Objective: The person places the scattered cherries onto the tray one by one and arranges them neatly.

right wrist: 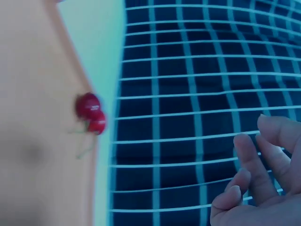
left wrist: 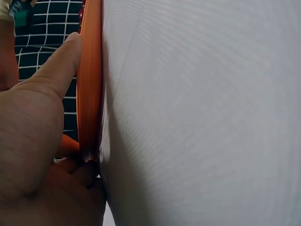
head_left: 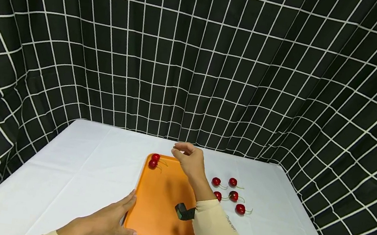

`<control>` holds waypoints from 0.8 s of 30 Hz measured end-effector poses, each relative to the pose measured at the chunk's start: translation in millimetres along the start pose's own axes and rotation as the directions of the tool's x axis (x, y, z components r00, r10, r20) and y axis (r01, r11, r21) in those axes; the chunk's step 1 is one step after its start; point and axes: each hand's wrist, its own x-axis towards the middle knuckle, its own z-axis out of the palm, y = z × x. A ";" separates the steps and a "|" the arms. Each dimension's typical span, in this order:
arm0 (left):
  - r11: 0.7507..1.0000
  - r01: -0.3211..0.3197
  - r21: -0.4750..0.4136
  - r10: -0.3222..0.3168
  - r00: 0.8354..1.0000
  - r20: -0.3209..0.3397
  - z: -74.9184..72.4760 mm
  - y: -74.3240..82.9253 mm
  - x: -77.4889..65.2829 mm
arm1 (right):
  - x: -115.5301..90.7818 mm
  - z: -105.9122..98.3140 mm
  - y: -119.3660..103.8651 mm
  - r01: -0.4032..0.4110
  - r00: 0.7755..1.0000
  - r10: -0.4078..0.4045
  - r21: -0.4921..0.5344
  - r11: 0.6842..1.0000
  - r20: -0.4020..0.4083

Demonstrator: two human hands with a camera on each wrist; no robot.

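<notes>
An orange tray (head_left: 166, 194) lies on the white table. At its near left corner, my left hand (head_left: 107, 216) grips the rim, with the thumb at the front edge and the fingers along the left side. The left wrist view shows this hand close up against the tray's orange side (left wrist: 89, 89). Two red cherries with green stems, one (head_left: 153, 164) just nearer than the other (head_left: 155, 156), sit in the tray's far left corner. Above the tray's far right part, my right hand (head_left: 191, 162) is raised with loosely bent fingers and nothing in them.
Several more cherries (head_left: 240, 209) lie scattered on the white tablecloth (head_left: 94, 168) right of the tray, partly behind the right forearm. A black curtain with a white grid (head_left: 182, 60) surrounds the table's back and sides. A black device (head_left: 184, 212) is on the right wrist.
</notes>
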 end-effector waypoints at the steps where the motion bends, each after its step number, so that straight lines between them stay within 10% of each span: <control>1: 1.000 0.000 0.000 0.000 1.000 0.002 0.1 -0.2 -0.2 | -3.3 -3.7 -4.8 0.023 1.000 -0.023 0.001 1.000 0.007; 15: 1.000 0.017 -0.004 -0.017 1.000 -0.002 -0.5 -1.3 0.4 | -54.4 -48.2 -73.4 0.306 0.952 -0.307 -0.051 0.951 -0.007; 24: 1.000 -0.003 0.003 0.003 1.000 -0.005 -0.5 -1.1 -0.4 | -67.8 -88.5 -63.2 0.388 0.917 -0.386 0.000 0.922 -0.102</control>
